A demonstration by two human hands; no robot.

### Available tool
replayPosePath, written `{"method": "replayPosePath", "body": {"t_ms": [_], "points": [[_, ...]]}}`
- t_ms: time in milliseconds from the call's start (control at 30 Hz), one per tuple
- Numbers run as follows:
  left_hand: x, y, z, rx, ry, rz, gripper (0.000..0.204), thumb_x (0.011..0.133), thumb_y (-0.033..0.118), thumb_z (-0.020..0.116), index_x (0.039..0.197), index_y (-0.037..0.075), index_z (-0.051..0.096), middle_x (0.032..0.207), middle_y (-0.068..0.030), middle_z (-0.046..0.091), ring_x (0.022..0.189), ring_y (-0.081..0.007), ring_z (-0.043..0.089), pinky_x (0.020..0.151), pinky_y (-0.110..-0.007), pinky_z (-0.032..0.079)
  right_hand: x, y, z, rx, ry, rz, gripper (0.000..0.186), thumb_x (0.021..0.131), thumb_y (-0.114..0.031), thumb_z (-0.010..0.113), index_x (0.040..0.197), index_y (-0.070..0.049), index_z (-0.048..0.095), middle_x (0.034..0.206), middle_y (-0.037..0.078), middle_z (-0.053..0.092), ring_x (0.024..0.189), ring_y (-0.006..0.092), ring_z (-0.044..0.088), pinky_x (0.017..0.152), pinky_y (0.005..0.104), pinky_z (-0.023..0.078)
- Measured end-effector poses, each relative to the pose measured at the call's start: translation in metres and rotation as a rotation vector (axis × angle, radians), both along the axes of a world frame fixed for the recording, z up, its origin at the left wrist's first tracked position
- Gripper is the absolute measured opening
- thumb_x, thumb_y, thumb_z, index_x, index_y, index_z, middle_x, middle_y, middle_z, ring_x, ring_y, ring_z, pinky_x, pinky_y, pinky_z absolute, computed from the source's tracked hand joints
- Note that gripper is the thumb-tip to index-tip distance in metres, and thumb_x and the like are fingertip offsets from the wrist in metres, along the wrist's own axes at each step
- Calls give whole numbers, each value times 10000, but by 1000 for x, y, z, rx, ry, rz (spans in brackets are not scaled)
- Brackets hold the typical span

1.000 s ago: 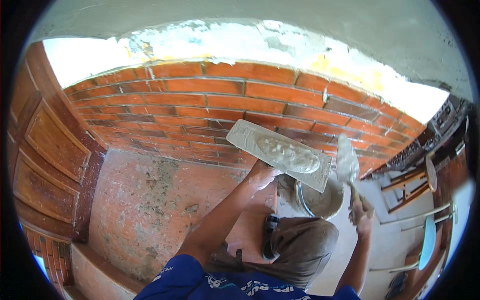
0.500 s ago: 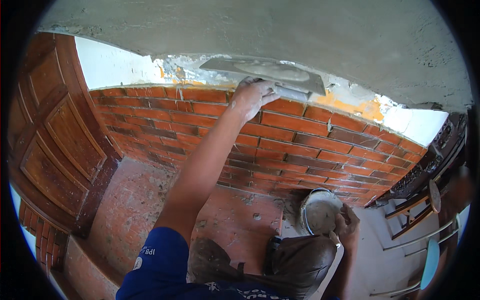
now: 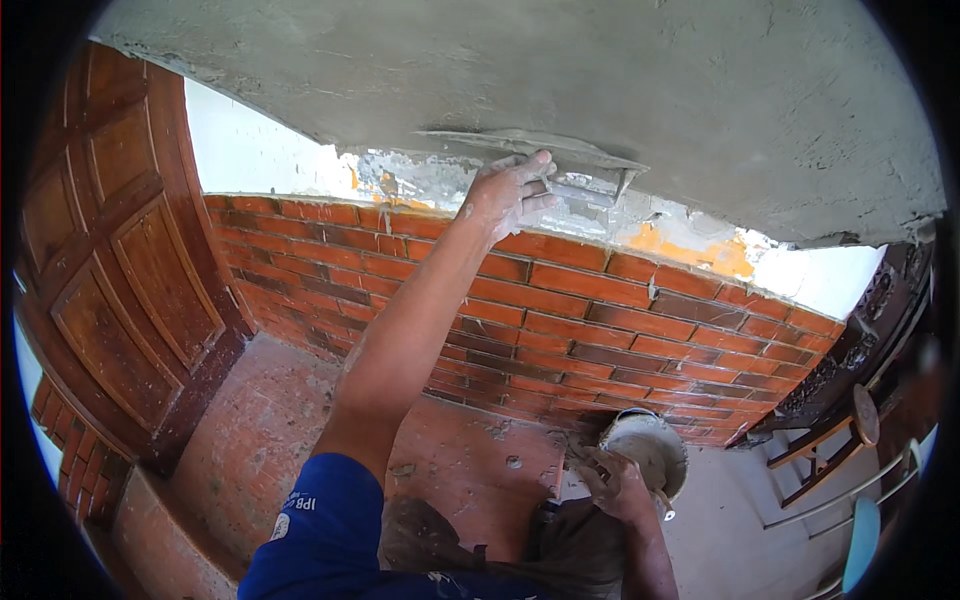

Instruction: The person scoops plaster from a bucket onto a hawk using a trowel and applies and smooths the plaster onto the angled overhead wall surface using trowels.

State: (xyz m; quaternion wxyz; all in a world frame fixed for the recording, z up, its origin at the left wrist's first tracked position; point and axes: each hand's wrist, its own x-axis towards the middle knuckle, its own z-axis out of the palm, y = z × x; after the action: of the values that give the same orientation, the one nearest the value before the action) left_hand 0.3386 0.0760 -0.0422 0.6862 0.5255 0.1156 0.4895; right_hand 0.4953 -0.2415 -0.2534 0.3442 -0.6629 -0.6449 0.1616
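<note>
1. Left of the brick band (image 3: 620, 310) stands a panelled wooden door (image 3: 110, 280); its far side is lost in the dark lens rim.
2. A bare left forearm (image 3: 405, 340) crosses in front of the brick band, hiding part of its courses.
3. Just above the brick band's top edge, the left hand (image 3: 505, 197) grasps the handle of a float (image 3: 575, 152), covering the grip's left part.
4. The float sits above the brick band, against grey plaster (image 3: 700, 100). It shows nearly edge-on, so its working face is out of sight.
5. Below the brick band, the right hand (image 3: 617, 487) has its fingers curled round a trowel (image 3: 665, 502). Only the pale handle end is clear, poking out rightward; the blade is hard to make out.
6. At the foot of the brick band, a bucket (image 3: 680, 462) holds grey mix; the right hand and wrist cover some of its near side.
7. Right of the brick band are a wooden stool (image 3: 866, 416) and a light-blue chair (image 3: 862, 545), the latter cut off by the rim.
</note>
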Motion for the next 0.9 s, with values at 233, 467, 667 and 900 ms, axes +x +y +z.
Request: {"method": "replayPosePath", "body": {"t_ms": [233,467,667,900], "points": [[-36,-59,53,80,-52,59,248,857,253,648,998,68,563,886,-41,601,867,-169,605,739,-296,512,5,0,-9,19,43,61,297,815,-153,613,1077,-13,611,797,185,615,748,343,602,700,381,490],[-79,-114,104,89,-206,130,225,862,209,637,991,42,559,861,-77,590,801,-168,609,644,-269,550,7,-3,-16,99,-9,81,324,816,-172,619,1081,13,600,906,189,635,854,317,621,755,360,486],[-169,-153,181,510,-409,50,132,897,101,550,993,9,554,944,-150,591,872,-187,618,668,-247,581,0,-7,-3,56,35,126,335,811,-168,612,1081,31,594,974,202,632,895,315,621,780,356,482],[-218,-220,190,712,-328,163,189,902,102,547,1047,-17,545,1026,-160,597,925,-210,619,758,-266,577,8,1,-13,112,47,107,320,810,-169,604,1057,33,594,954,195,631,891,325,616,784,369,481]]}}
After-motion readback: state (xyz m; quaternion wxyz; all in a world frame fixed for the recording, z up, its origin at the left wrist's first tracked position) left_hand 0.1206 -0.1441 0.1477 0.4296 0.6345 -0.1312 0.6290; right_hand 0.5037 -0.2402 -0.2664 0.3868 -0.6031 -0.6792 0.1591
